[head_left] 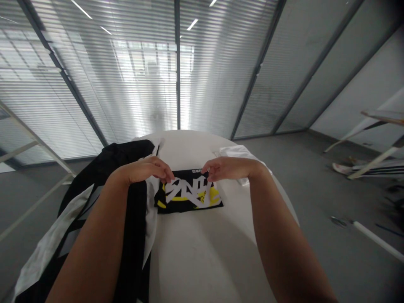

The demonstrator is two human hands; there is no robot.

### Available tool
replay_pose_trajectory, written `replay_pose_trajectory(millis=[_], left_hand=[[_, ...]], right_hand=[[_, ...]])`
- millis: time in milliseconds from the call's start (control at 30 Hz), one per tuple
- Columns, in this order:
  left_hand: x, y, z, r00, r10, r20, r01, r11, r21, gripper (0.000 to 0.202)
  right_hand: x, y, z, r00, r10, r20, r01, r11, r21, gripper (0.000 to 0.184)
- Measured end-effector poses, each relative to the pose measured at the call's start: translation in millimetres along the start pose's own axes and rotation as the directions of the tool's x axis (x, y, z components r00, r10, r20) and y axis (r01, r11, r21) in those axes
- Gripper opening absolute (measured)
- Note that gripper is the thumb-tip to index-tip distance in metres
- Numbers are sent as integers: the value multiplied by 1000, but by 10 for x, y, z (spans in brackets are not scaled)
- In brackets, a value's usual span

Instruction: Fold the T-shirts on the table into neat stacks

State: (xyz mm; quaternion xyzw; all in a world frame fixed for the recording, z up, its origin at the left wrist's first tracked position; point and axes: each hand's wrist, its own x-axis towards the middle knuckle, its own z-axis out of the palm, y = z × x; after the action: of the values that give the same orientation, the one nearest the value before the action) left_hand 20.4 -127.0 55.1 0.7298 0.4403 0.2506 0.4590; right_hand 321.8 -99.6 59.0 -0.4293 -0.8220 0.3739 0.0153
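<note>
A folded black garment [179, 206] with white lettering and yellow patches lies flat on a round white table [195, 252]. My left hand [153, 168] reaches its upper left corner, fingers bent down and closed on the cloth. At the upper right corner, the fingers of my right hand [225, 167] are curled together on the same garment. The fingertips are partly hidden, so the exact grip is hard to see. Beside my left forearm, black clothing [135, 227] with white parts is heaped along the table's left side.
White cloth [235, 152] lies past my right hand near the table's edge. Glass panels with blinds [151, 84] rise behind the table. A pale metal frame [34, 139] stands at the left. On the floor at the right are a white pole [377, 240] and a chair-like piece [385, 118].
</note>
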Motion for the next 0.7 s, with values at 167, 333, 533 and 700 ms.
replay_pose_trajectory(millis=[167, 333, 533, 700], left_hand=[[196, -49, 216, 998, 15, -64, 5, 953, 304, 30], [470, -356, 668, 968, 185, -172, -70, 852, 519, 43], [517, -556, 1041, 967, 26, -253, 170, 673, 720, 53], [491, -505, 1044, 960, 28, -280, 229, 503, 834, 54]], right_hand=[[249, 10, 164, 967, 81, -242, -125, 977, -171, 37], [486, 91, 342, 997, 12, -79, -36, 948, -316, 44], [605, 388, 362, 992, -112, -62, 97, 975, -201, 54], [656, 515, 335, 995, -30, -96, 2, 961, -278, 60]])
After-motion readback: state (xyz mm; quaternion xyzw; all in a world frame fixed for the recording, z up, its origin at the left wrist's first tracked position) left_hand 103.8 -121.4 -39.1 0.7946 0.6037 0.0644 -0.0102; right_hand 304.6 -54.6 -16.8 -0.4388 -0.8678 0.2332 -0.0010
